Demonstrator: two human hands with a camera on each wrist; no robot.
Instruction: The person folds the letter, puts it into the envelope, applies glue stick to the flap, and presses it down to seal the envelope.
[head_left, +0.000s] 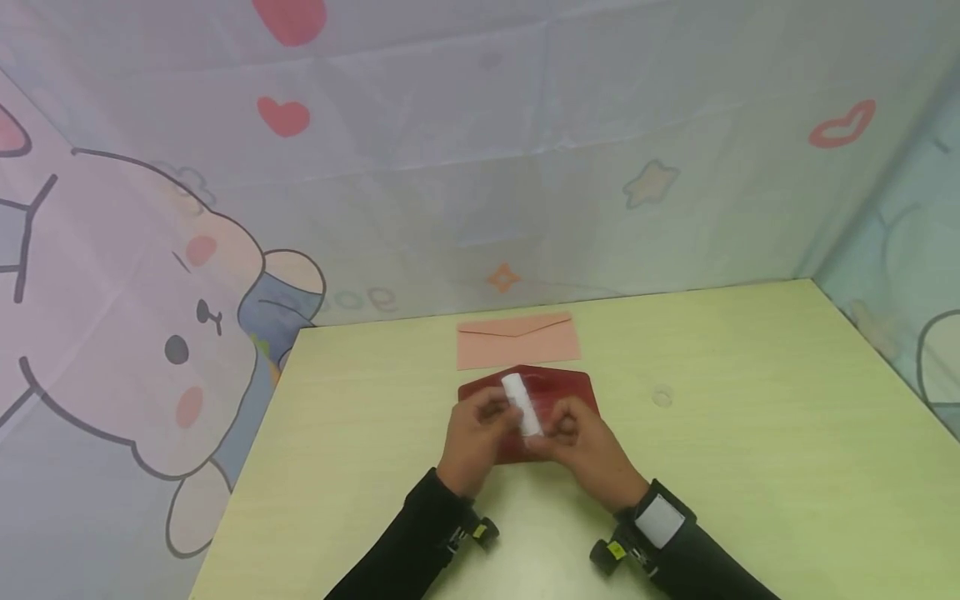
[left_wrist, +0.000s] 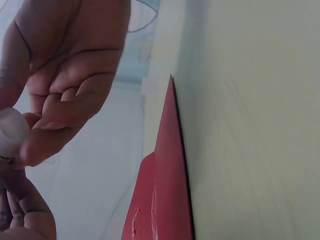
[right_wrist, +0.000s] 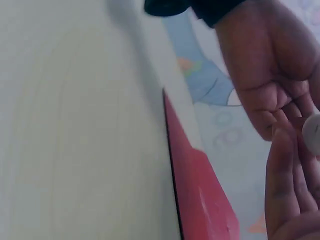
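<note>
In the head view a white glue stick [head_left: 521,402] is held slantwise above a red envelope [head_left: 568,385]. My left hand [head_left: 474,437] pinches it from the left side, and my right hand [head_left: 592,450] grips around its lower end with thumb and fingers. The left wrist view shows the end of the white glue stick [left_wrist: 12,132] between fingertips of both hands. Wet-looking streaks mark the flap of the red envelope [left_wrist: 172,165], which is raised slightly from the table. Part of the envelope is hidden under my hands.
Behind the red envelope lies a pink envelope [head_left: 517,343] with its flap side up. A small clear round piece, perhaps a cap [head_left: 662,395], sits right of my hands on the pale table [head_left: 750,467]. A printed cloth [head_left: 465,183] rises behind the table.
</note>
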